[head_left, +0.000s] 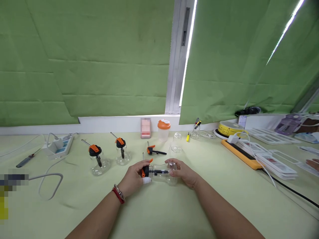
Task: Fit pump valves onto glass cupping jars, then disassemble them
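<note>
A clear glass bottle (161, 177) lies on its side just above the table, its mouth towards the left. My left hand (134, 176) is closed around its black and orange cap (145, 171), which has a thin metal spout; one fingertip is wrapped in white. The cap's dark stem reaches inside the glass. My right hand (184, 172) grips the wide bottom of the bottle, fingers curled over the glass. Beyond the hands, another black and orange cap (155, 151) lies loose beside an upturned glass bottle (176, 143).
Two capped glass bottles (99, 167) (123, 158) stand at left. Behind are an orange-lidded cup (163, 131) and a pink box (146, 128). At right lie an orange power strip (241, 154) and stacked white frames (276, 166); another person's hand (312, 164) shows at the edge.
</note>
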Action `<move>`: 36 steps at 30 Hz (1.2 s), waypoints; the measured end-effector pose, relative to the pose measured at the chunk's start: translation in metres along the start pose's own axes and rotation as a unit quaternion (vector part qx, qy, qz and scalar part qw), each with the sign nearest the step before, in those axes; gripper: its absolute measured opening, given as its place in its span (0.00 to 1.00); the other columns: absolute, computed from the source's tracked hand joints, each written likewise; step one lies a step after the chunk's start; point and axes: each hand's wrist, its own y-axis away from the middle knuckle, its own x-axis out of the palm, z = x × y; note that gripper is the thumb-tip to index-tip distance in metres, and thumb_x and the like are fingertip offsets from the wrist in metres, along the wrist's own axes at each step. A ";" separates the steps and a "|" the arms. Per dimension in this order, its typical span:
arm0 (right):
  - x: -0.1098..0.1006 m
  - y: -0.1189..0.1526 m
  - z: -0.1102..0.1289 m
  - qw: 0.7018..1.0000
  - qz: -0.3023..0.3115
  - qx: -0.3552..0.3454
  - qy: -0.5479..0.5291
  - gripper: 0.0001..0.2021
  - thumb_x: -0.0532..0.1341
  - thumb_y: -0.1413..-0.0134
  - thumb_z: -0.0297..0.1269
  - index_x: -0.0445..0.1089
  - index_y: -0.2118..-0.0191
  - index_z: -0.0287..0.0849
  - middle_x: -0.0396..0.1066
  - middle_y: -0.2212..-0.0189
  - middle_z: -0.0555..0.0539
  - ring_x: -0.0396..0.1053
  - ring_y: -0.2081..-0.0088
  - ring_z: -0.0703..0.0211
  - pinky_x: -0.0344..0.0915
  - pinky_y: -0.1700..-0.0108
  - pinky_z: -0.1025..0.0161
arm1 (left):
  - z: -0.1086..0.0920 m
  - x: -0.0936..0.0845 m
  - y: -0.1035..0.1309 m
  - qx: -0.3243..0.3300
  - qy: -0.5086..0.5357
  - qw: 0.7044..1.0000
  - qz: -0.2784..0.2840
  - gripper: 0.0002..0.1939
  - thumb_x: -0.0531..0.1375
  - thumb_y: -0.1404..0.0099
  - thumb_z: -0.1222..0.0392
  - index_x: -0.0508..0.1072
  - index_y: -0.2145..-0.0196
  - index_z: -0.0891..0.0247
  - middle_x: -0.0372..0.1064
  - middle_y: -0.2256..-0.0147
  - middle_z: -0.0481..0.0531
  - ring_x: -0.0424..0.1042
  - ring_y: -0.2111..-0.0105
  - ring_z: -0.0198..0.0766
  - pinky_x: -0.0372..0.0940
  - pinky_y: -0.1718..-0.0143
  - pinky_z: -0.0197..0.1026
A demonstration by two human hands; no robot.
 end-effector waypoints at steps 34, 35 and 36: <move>0.003 -0.001 -0.001 1.000 -0.005 -0.010 -0.011 0.29 0.71 0.68 0.39 0.67 0.53 0.46 0.64 0.61 0.48 0.64 0.59 0.56 0.63 0.58 0.60 | -0.009 0.008 0.002 -0.082 0.024 0.996 -0.026 0.36 0.69 0.57 0.58 0.70 0.48 0.59 0.41 0.36 0.57 0.55 0.41 0.57 0.62 0.50 0.45; 0.003 -0.001 -0.001 1.000 -0.006 -0.009 -0.013 0.30 0.72 0.69 0.39 0.67 0.53 0.46 0.64 0.61 0.48 0.64 0.58 0.56 0.63 0.58 0.60 | -0.011 0.008 0.002 -0.094 0.029 0.995 -0.028 0.34 0.68 0.55 0.55 0.70 0.48 0.59 0.47 0.37 0.57 0.54 0.41 0.56 0.61 0.49 0.45; 0.002 -0.001 -0.002 1.000 -0.006 -0.008 -0.015 0.30 0.72 0.69 0.39 0.67 0.53 0.46 0.64 0.60 0.48 0.64 0.58 0.55 0.63 0.58 0.59 | -0.013 0.009 0.002 -0.105 0.035 0.993 -0.029 0.30 0.66 0.51 0.52 0.71 0.49 0.60 0.54 0.40 0.57 0.56 0.42 0.54 0.61 0.49 0.45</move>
